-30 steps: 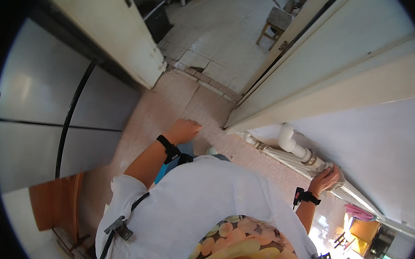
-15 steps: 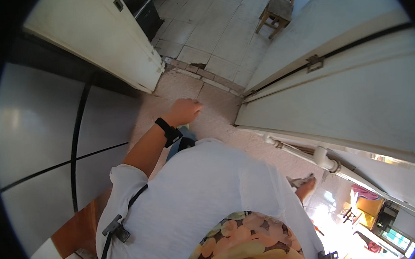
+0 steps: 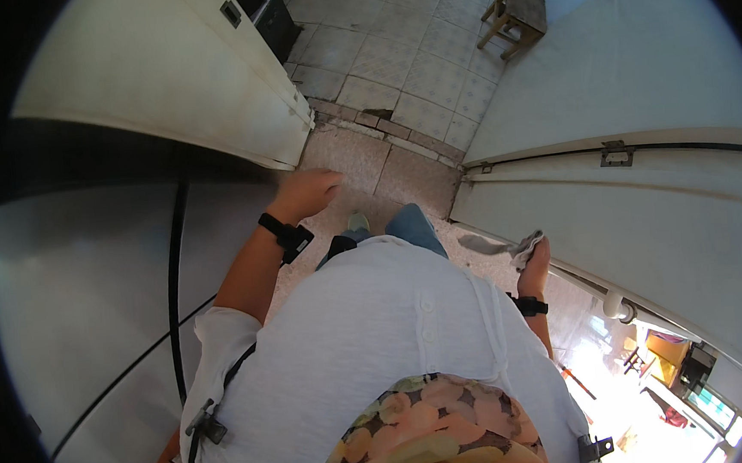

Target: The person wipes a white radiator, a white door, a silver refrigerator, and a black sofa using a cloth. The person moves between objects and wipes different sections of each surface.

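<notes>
My left hand is curled closed in front of me, above the floor and near the lower corner of a cream door. Nothing shows in its fingers. A black strap with a small box sits on that wrist. At my right side, my right hand grips a crumpled grey cloth. One end of the cloth trails out to the left, blurred by motion. The right wrist also wears a black band.
A cream door stands at the left, above grey cabinet panels. A white door lines the right, with a white pipe at its foot. Ahead, a raised brick threshold borders a tiled floor with a wooden stool.
My right hand with the cloth has swung up and forward, into fuller view. My left hand has shifted slightly left and up. My knee and foot now show, and the doorway appears turned.
</notes>
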A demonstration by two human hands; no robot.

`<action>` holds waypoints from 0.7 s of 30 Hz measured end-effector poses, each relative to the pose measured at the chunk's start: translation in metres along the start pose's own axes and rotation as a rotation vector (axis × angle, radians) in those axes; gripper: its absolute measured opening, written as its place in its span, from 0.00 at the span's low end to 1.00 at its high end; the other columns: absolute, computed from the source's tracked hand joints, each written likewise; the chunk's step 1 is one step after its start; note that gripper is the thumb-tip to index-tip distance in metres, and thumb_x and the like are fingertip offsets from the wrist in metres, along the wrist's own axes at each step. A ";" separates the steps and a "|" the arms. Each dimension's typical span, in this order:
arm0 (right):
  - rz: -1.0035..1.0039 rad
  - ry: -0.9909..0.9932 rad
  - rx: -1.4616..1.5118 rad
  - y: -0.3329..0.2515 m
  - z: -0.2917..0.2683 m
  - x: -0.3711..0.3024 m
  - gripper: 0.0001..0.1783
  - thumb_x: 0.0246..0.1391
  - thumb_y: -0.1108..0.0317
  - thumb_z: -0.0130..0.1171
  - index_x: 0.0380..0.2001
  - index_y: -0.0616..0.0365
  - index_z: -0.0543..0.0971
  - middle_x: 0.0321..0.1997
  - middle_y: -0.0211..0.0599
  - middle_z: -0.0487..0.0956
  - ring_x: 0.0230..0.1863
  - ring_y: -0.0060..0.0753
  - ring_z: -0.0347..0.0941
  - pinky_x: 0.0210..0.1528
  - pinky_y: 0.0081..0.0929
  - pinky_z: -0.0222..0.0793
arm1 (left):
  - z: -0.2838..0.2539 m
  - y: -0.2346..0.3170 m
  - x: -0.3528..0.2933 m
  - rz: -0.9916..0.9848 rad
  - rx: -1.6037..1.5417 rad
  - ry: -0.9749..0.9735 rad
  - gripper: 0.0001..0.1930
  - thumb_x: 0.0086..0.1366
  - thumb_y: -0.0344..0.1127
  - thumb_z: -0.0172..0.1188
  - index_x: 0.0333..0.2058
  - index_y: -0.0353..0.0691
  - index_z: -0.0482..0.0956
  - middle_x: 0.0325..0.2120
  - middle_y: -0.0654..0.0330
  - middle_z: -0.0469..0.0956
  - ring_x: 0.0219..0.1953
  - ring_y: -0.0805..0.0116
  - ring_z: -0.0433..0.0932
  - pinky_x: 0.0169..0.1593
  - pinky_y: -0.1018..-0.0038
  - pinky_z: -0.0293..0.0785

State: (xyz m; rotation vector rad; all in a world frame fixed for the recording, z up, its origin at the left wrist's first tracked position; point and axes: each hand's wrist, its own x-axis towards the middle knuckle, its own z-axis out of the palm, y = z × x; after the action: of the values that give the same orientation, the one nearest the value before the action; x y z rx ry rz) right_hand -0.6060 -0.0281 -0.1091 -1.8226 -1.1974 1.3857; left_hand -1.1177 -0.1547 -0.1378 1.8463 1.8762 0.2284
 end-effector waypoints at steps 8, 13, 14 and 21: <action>-0.158 0.000 0.162 -0.057 0.070 0.043 0.15 0.74 0.62 0.42 0.49 0.59 0.74 0.41 0.28 0.75 0.42 0.24 0.69 0.47 0.24 0.66 | -0.031 0.008 0.114 0.226 -0.157 0.002 0.14 0.68 0.41 0.59 0.50 0.46 0.82 0.41 0.54 0.83 0.44 0.49 0.81 0.45 0.57 0.77; 0.000 0.031 0.141 -0.094 0.113 0.104 0.18 0.76 0.57 0.43 0.51 0.59 0.73 0.33 0.22 0.70 0.30 0.16 0.63 0.31 0.21 0.62 | -0.067 0.007 0.200 0.274 -0.013 -0.109 0.14 0.67 0.40 0.60 0.50 0.48 0.83 0.42 0.54 0.83 0.44 0.49 0.81 0.44 0.56 0.77; -0.029 0.026 0.155 -0.102 0.120 0.115 0.17 0.76 0.57 0.43 0.52 0.59 0.73 0.33 0.21 0.70 0.29 0.15 0.62 0.30 0.20 0.60 | -0.074 0.006 0.216 0.286 0.019 -0.138 0.14 0.67 0.40 0.60 0.50 0.49 0.83 0.42 0.54 0.83 0.44 0.49 0.81 0.44 0.55 0.77; -0.185 -0.005 0.114 -0.153 0.119 0.199 0.18 0.75 0.56 0.46 0.55 0.58 0.73 0.34 0.20 0.71 0.32 0.14 0.62 0.34 0.18 0.61 | -0.106 0.019 0.330 0.362 0.034 -0.116 0.09 0.66 0.38 0.58 0.43 0.47 0.83 0.37 0.54 0.83 0.40 0.48 0.81 0.42 0.53 0.77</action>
State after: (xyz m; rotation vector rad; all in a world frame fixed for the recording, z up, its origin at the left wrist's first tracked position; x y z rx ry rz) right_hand -0.7532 0.2079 -0.1096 -1.5891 -1.2302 1.3262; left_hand -1.1355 0.1908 -0.1125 2.1647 1.4682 0.2063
